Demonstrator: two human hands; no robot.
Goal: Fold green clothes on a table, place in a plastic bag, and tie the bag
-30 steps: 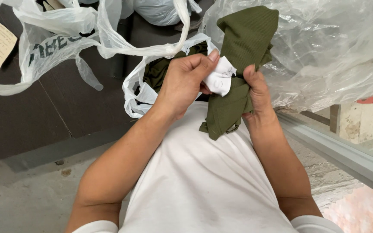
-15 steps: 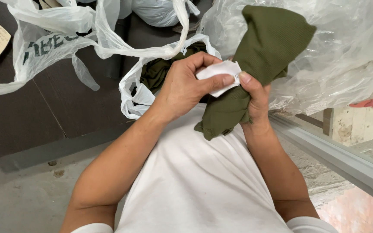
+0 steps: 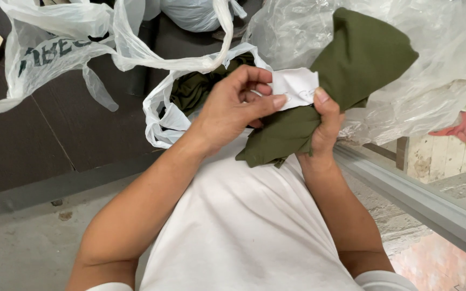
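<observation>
Currently our right hand (image 3: 324,129) grips the olive garment (image 3: 351,70) centre frame; left hand (image 3: 233,108) pinches its white paper tag (image 3: 297,86). Tugging hard could tear the tag, we judge.

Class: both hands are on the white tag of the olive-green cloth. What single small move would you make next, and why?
Probably flatten the white tag with the left hand. Its thumb and finger already pinch the tag, which looks creased, while the right hand grips the green cloth bunched beneath it.
</observation>
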